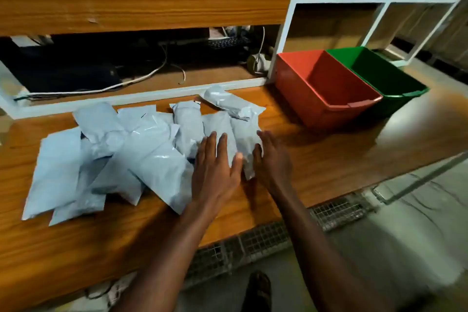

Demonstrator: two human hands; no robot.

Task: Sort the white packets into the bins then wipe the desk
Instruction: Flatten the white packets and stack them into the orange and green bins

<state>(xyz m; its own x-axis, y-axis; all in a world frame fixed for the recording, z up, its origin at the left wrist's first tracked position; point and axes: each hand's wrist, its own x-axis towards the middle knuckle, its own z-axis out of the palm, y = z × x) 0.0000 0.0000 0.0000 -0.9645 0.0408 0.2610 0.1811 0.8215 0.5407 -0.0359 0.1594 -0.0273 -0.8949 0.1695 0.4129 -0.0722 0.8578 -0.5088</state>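
Several white packets (141, 152) lie in a loose overlapping heap across the wooden desk (329, 159). My left hand (215, 170) rests flat, fingers spread, on the packets at the heap's right end. My right hand (272, 159) is open just beside it, its fingers against the right edge of the rightmost packet (247, 139). Neither hand has closed on anything. One packet (231, 102) lies apart at the back. A red bin (326, 86) and a green bin (379, 76) stand side by side at the desk's right rear, both showing nothing inside.
A wooden-fronted shelf unit with a white frame (286, 33) rises behind the desk, with cables and a keyboard (228, 42) in its dark recess. Metal mesh (253, 243) runs under the desk's front edge. My shoe (257, 291) shows on the floor below.
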